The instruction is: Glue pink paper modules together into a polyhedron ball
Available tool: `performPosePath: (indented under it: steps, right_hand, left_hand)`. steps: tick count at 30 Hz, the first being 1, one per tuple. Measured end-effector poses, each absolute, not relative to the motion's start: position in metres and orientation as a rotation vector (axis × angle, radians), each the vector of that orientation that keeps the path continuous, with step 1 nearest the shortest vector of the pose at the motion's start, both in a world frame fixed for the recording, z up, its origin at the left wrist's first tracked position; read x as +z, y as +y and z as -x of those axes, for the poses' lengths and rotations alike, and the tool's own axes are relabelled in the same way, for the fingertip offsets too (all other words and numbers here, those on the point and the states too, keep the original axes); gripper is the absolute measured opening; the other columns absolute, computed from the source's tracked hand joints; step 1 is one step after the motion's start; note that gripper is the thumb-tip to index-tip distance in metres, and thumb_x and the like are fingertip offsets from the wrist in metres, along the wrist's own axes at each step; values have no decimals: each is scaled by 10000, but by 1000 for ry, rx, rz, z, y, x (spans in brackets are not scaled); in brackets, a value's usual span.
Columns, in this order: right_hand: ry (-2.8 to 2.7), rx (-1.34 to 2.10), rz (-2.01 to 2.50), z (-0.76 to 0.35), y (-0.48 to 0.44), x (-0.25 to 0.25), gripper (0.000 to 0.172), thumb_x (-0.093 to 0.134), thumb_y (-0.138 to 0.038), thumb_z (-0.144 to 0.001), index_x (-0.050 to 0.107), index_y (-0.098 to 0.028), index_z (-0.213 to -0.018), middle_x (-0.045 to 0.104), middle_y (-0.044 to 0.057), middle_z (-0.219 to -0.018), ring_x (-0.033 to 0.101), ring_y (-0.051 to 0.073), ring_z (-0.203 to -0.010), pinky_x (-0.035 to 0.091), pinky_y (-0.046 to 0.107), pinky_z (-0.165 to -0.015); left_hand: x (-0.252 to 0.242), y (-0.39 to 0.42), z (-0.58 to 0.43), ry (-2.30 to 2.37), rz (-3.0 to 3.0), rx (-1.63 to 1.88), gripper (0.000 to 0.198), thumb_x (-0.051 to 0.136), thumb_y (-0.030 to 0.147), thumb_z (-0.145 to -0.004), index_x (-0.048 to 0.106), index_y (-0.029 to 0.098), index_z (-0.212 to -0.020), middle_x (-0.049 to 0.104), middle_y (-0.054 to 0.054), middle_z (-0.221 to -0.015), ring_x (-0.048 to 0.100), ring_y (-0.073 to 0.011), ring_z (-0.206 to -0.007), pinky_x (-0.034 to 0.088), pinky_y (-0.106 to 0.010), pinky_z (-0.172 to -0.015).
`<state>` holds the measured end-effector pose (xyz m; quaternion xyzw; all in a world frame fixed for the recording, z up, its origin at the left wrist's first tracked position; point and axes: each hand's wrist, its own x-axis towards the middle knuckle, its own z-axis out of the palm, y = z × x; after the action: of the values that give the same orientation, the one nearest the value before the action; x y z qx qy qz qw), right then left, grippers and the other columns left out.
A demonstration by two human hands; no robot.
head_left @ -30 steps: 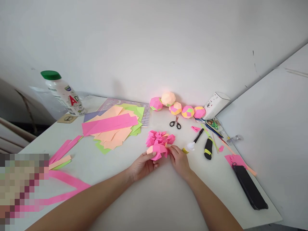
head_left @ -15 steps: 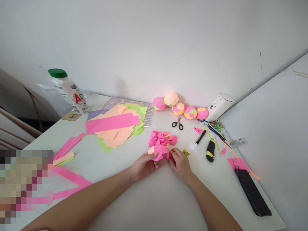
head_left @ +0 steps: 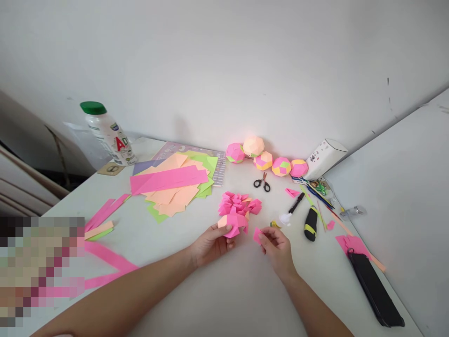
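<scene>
My left hand (head_left: 214, 244) grips a partly built paper ball (head_left: 233, 223), pink with a peach side, its thumb on the front. To the right of it, my right hand (head_left: 277, 248) pinches a small pink paper piece (head_left: 257, 236), apart from the ball. Just behind the ball lies a heap of folded pink pieces (head_left: 235, 202). Small black-handled scissors (head_left: 262, 183) lie farther back. Several finished paper balls (head_left: 254, 146) in pink, peach, yellow and green stand in a row along the wall.
Left of centre is a stack of coloured paper (head_left: 175, 182), with a white bottle (head_left: 112, 138) behind it. Pink strips (head_left: 108, 255) lie at the left. On the right are a black pen (head_left: 296, 202), a cutter (head_left: 310, 223) and a black case (head_left: 375, 290).
My right hand has drawn back to the right from the paper ball, with a small pink piece now showing between its fingers. The whole view has shifted slightly.
</scene>
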<state>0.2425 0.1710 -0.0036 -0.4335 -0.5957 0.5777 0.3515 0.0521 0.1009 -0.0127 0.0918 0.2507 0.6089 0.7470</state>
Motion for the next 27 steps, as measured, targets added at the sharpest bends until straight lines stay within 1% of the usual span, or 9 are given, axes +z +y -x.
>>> performPosePath:
  steps: [5,9,14,19,23,25,27]
  right_hand:
    - [-1382,1858,1055,-237,157,-8,256,758,-342,-664,578,-168,-716,568,-35,-539,490,82,-436,365,192,-392]
    - [-1317,1992,1019,-234,154,-10,243,771,-312,-649,587,-159,-689,607,-19,-564,522,86,-433,372,191,-383]
    - [-1414,1967,930,-232,150,-9,160,727,-281,-709,632,-152,-708,633,1,-553,583,122,-487,448,225,-433]
    - [-1459,1928,894,-231,148,-9,116,709,-259,-729,642,-164,-721,634,-2,-566,600,133,-506,485,252,-471]
    - [-1460,1901,877,-231,149,-7,101,718,-254,-716,656,-175,-700,605,-9,-672,602,126,-550,481,250,-490]
    - [-1471,1874,896,-232,150,-6,87,718,-257,-717,675,-181,-718,601,-6,-715,589,114,-579,487,252,-534]
    - [-1488,1860,923,-233,150,-6,80,715,-258,-724,687,-189,-752,605,-6,-716,572,106,-592,492,260,-586]
  left_hand:
    - [-13,101,-53,568,-281,1308,122,693,207,-748,637,105,-786,536,-12,-638,458,-91,-571,376,-236,-571]
    - [-14,101,-53,570,-338,1291,121,679,217,-762,628,108,-750,532,-13,-624,456,-94,-558,373,-259,-600]
    - [-14,101,-53,582,-401,1273,117,664,224,-777,628,113,-769,549,-18,-629,472,-107,-563,370,-284,-617]
    - [-14,100,-54,595,-411,1277,125,673,236,-770,629,118,-765,553,-14,-634,468,-106,-566,370,-288,-619]
    - [-15,100,-54,599,-414,1273,138,685,245,-759,635,117,-765,554,-12,-629,470,-104,-561,374,-286,-621]
    - [-16,100,-54,602,-409,1271,138,684,244,-760,639,114,-773,559,-14,-636,473,-101,-560,377,-283,-626]
    - [-16,100,-53,606,-404,1266,137,681,240,-763,642,112,-791,567,-17,-652,476,-97,-559,380,-280,-628]
